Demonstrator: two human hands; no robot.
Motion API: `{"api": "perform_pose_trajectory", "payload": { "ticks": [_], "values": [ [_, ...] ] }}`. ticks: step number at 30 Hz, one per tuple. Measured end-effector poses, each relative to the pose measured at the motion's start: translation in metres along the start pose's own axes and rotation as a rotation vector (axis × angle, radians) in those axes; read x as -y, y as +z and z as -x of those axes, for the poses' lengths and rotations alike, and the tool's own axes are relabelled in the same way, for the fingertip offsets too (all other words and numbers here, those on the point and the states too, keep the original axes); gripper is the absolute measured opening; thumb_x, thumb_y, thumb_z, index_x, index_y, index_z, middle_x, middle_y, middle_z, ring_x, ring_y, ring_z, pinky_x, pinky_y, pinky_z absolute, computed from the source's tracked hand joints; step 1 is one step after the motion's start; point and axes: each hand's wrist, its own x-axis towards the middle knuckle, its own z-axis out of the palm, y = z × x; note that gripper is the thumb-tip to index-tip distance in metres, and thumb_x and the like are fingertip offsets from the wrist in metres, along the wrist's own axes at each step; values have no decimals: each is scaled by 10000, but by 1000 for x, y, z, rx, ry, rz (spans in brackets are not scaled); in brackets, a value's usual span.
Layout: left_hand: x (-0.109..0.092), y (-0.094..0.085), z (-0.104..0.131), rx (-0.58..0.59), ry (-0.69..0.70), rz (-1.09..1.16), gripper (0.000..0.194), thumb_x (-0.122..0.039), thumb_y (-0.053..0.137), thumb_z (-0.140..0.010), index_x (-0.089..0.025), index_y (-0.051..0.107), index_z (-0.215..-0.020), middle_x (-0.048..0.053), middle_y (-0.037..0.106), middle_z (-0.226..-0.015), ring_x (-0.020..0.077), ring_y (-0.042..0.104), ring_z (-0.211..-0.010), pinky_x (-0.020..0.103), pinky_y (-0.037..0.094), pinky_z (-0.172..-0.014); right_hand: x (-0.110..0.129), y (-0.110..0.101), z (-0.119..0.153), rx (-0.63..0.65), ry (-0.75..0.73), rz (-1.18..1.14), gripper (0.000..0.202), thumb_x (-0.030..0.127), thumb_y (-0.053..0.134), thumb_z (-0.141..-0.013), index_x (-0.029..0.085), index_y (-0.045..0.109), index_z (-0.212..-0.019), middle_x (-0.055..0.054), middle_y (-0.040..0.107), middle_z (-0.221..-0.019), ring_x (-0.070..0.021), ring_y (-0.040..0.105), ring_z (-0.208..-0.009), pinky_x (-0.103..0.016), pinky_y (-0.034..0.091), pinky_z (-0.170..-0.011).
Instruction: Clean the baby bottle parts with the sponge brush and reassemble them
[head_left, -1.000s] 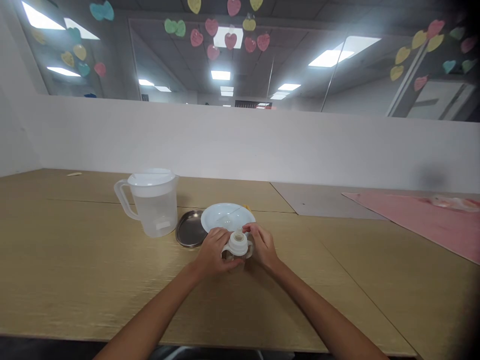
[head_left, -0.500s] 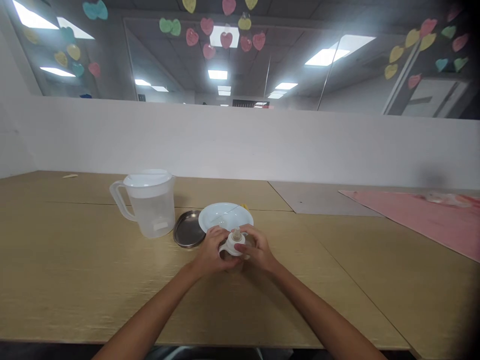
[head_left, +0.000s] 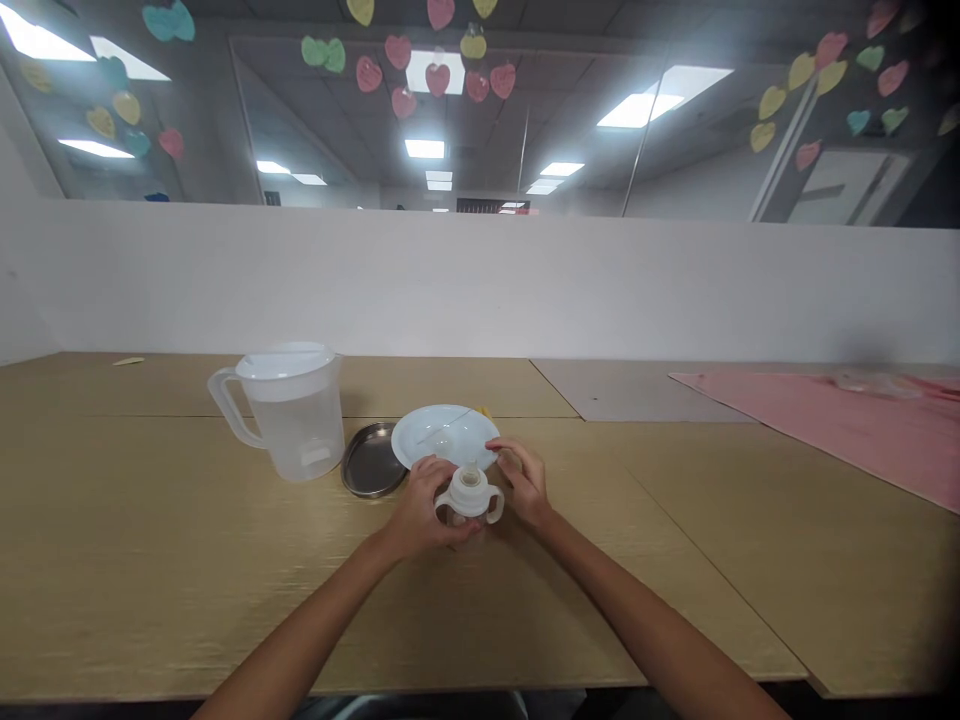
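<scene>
A small bottle (head_left: pixel 470 492) with a white collar and two side handles stands upright near the middle of the table. My left hand (head_left: pixel 426 508) is wrapped round its left side. Just right of the bottle, my right hand (head_left: pixel 523 482) is off it, with its fingers apart at the rim of a white plate (head_left: pixel 409 430). Whether those fingers touch the rim I cannot tell. A small clear item (head_left: pixel 441 442) lies on the plate. Left of the plate is a round metal dish (head_left: pixel 373 462).
A clear lidded jug (head_left: pixel 304 425) with a handle stands left of the metal dish. Something small and yellow (head_left: pixel 484 411) shows behind the plate. A pink sheet (head_left: pixel 847 420) covers the right side, beside a grey one (head_left: pixel 622 392). A white wall rises behind the table.
My right hand has let go of the bottle top and moved up and right to the plate's rim. The bottle's right handle now shows. The view has shifted slightly.
</scene>
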Motion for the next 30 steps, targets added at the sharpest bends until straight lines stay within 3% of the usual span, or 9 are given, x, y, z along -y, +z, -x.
{"api": "perform_pose_trajectory", "payload": {
  "ticks": [2,6,8,14,19,22,25,30],
  "values": [
    [-1,1,0,4,-11,-2,465,-408,726,-589,-192,557,-964,52,612,-950,241,524,-959,392,364,-916,3,3,3,-31,-35,30,304,446,422,-886,207,602,-941,-71,617,-922,-221,574,-908,-381,456,-838],
    [-1,2,0,17,-8,-6,418,-355,710,-593,-193,552,-945,45,603,-946,233,527,-937,393,363,-914,14,10,8,144,-219,134,422,478,489,-842,196,495,-1156,-107,576,-1076,-253,546,-1011,-418,445,-884],
    [-1,2,0,12,-17,-4,418,-354,706,-598,-190,547,-949,47,600,-951,234,520,-945,393,360,-917,12,10,8,169,-231,168,461,444,472,-859,189,420,-1240,-125,543,-1148,-256,532,-1051,-429,440,-900],
    [-3,1,0,37,-39,-20,423,-372,702,-611,-194,549,-962,37,597,-917,232,504,-918,397,361,-897,-3,0,3,-9,-131,194,379,389,373,-919,186,420,-1235,-114,559,-1099,-231,546,-1016,-430,434,-906],
    [-4,1,-1,26,-34,-23,393,-304,685,-586,-192,539,-933,18,577,-867,212,519,-865,399,359,-902,9,9,7,198,-250,183,438,466,437,-878,199,446,-1226,-106,586,-1086,-240,561,-997,-410,450,-874],
    [-3,2,-2,11,-39,-28,383,-256,667,-561,-192,535,-915,16,576,-869,213,525,-871,401,355,-913,15,16,9,240,-312,241,381,433,513,-842,200,506,-1144,-100,611,-1039,-240,573,-945,-413,452,-850],
    [-4,2,-2,20,-55,-31,366,-269,661,-574,-195,540,-911,17,580,-874,217,524,-882,403,356,-911,18,16,10,185,-274,242,317,402,535,-836,193,547,-1074,-85,629,-932,-225,589,-865,-398,468,-808],
    [-6,0,-3,46,-63,-23,340,-310,672,-608,-204,559,-909,22,599,-886,222,519,-883,394,374,-871,22,14,6,64,-35,62,321,413,595,-809,204,566,-1051,-81,633,-1020,-231,606,-934,-358,493,-811]
  ]
}}
